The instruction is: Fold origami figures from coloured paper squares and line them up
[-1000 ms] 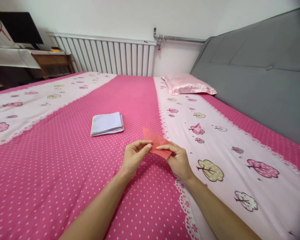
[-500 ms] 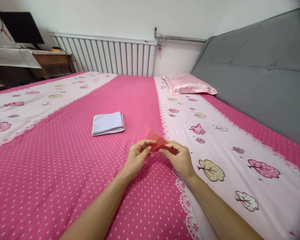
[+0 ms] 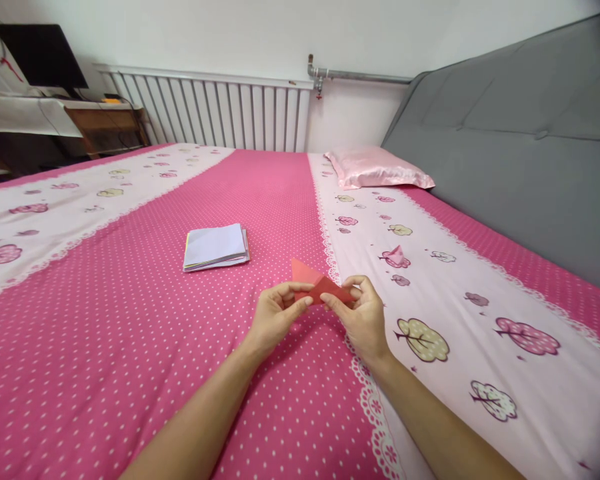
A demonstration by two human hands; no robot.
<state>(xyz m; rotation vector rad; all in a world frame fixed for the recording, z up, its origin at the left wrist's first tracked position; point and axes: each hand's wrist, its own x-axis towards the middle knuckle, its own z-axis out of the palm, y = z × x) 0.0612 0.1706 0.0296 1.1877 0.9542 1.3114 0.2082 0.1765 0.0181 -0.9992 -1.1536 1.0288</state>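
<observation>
Between my two hands is a folded piece of red paper (image 3: 307,273), held just above the bed. One lighter corner of it points up and to the left, and a darker folded flap lies toward the right. My left hand (image 3: 277,310) pinches its left part between thumb and fingers. On the right part, my right hand (image 3: 363,317) presses its thumb against the near side, with fingers behind. Some fingertips are hidden by the paper. Beyond my left hand, a stack of square paper sheets (image 3: 215,247) lies on the bed, a white sheet on top.
The bed is covered by a pink dotted and white patterned sheet (image 3: 180,347). A pink pillow (image 3: 377,168) lies at the far right by a grey headboard (image 3: 520,133). Along the wall stand a radiator (image 3: 210,110) and a desk with a monitor (image 3: 40,57).
My right thumb has slid left along the paper, and my right fingers have lifted a little. The paper's upper corner has dipped slightly, and the darker flap shows more.
</observation>
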